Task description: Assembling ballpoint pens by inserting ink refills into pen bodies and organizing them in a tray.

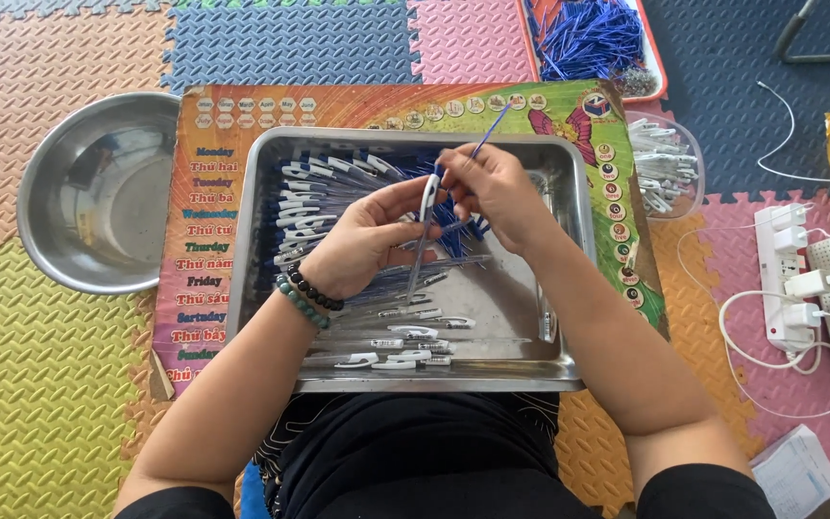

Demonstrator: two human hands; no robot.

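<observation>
Left hand (362, 240) holds a pen barrel (422, 235); right hand (497, 187) pinches a refill (490, 130) above the tray (569, 375). Align both, slide straight.

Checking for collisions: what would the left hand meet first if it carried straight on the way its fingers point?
Probably the right hand: the left hand points up-right at it, both already meeting on the pen barrel.
</observation>
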